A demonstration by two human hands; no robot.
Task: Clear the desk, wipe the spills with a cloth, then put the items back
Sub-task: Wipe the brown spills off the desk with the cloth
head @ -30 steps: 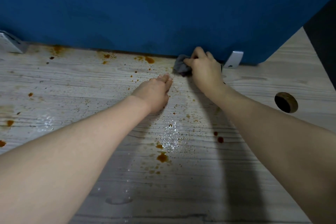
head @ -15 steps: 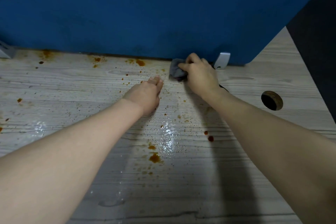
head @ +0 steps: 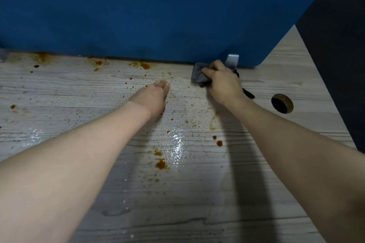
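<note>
Pale grey wood-grain laminate forms the desk [head: 59,92], which runs from the near edge to a blue partition panel [head: 158,10] standing along its far side. A small metal bracket [head: 232,60] sits at the foot of the panel toward the far right. To the right of the panel the room is dark and nothing there can be made out. A round cable hole [head: 282,103] is cut into the desk surface at the right.

Orange-brown spills [head: 161,164] mark the desk: a cluster of larger spots near the centre, two round drops [head: 217,141] just to their right, stains [head: 145,65] along the foot of the panel, and fine specks scattered between. Wet, glistening droplets [head: 177,148] lie beside the central spots, and a further wet sheen shows at the near left.

No containers are in view.

Left hand [head: 153,97] lies on the desk near the centre, palm down, fingers straight and together, holding nothing. Right hand [head: 223,83] is at the far right, just beside the bracket, with its fingers curled round a bunched grey cloth [head: 198,75]. The cloth is pressed against the desk at the foot of the panel, protruding to the left of the knuckles. A dark strip [head: 248,93] shows on the desk from behind the right wrist; what it is cannot be determined.
</note>
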